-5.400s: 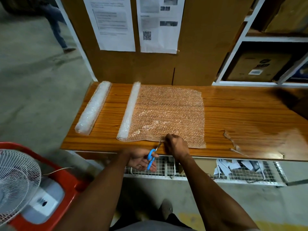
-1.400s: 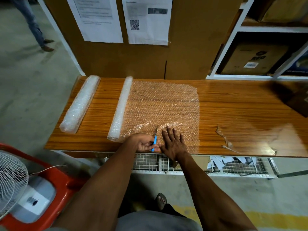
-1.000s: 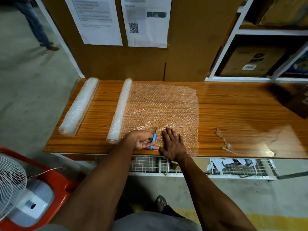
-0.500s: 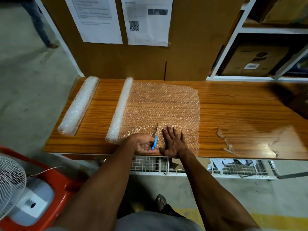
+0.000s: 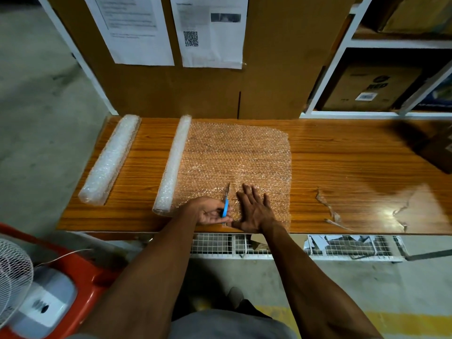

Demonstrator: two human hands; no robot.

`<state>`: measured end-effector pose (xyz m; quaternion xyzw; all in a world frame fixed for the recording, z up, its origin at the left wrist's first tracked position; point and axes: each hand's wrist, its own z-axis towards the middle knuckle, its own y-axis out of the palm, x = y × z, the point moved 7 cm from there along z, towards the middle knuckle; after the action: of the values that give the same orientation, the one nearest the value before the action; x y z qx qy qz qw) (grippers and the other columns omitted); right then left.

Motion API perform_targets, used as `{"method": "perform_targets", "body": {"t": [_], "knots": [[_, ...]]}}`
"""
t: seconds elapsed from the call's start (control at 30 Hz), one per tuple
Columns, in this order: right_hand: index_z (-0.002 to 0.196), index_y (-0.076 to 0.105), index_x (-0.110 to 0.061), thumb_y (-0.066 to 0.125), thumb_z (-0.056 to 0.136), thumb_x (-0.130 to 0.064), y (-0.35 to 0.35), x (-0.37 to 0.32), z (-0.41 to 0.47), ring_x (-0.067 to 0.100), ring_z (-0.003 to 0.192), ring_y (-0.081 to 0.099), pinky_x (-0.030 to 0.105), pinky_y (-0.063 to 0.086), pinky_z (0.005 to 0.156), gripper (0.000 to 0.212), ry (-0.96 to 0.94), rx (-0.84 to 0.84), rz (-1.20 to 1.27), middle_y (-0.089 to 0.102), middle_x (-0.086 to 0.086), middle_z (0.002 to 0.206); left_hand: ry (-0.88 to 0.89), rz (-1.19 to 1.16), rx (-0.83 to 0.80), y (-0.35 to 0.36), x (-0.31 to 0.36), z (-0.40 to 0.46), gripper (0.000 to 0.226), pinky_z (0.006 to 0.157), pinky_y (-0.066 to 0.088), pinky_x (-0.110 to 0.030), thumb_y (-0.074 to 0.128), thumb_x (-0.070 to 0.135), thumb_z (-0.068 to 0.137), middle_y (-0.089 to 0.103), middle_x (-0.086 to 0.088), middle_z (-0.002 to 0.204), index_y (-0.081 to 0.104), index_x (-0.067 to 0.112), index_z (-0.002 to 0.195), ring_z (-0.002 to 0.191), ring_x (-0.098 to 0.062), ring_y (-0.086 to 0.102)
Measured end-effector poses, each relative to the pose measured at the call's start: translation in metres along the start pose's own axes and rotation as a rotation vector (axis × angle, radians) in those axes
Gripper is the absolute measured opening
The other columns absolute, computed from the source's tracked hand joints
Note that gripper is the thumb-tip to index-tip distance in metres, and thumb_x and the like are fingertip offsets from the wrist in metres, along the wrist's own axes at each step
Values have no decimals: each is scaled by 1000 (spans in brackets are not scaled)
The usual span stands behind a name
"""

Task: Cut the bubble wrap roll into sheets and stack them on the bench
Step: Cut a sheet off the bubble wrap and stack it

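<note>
Unrolled bubble wrap sheet (image 5: 234, 162) spread flat on the wooden table (image 5: 342, 167), still joined to its roll (image 5: 172, 165) along the sheet's left edge. Second, uncut roll (image 5: 110, 160) lying well left of the sheet, parallel to the first. Left hand (image 5: 211, 211) at the sheet's near edge, grip clenched round the blue-handled scissors (image 5: 225, 204), blades pointing away into the sheet. Right hand (image 5: 254, 209) just right of the scissors, grip released, fingers straight and pressing the sheet flat. Compared with half a second ago, almost no change: same flat press, scissors in the same cut line near the sheet's front edge. Compared with the earliest picture, scissors now up on the sheet instead of below the table edge, right hand flattened rather than pinching. Torn tape scraps (image 5: 327, 206) right of the sheet.
</note>
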<state>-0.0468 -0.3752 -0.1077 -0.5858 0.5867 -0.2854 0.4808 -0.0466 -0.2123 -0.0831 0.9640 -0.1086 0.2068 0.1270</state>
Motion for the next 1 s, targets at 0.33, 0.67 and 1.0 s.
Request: {"method": "perform_targets", "body": {"t": [0.33,0.67,1.0], "knots": [[164,-13,-28,54,91,-73,-11,2,15,27,153,-25,64,-8,124,109,-85,2,74,-26,1,168,-50,65,-35,0,13,4,20,71,66,-37,60,15,103,70,-25,122,74,3,110,101,-31,73],[165,-8,-33,55,84,-82,-13,6,21,32,155,-23,69,-6,123,114,-81,-71,25,-26,5,169,-44,82,18,-4,16,18,16,58,63,-28,62,6,101,75,-26,107,71,-5,107,84,-28,78],[162,-22,-21,72,77,-74,-16,11,26,30,154,-27,61,-12,122,138,-26,-104,38,-30,3,167,-85,124,-20,6,29,11,40,63,64,-34,73,26,94,74,-21,114,68,-6,118,89,-26,75]]}}
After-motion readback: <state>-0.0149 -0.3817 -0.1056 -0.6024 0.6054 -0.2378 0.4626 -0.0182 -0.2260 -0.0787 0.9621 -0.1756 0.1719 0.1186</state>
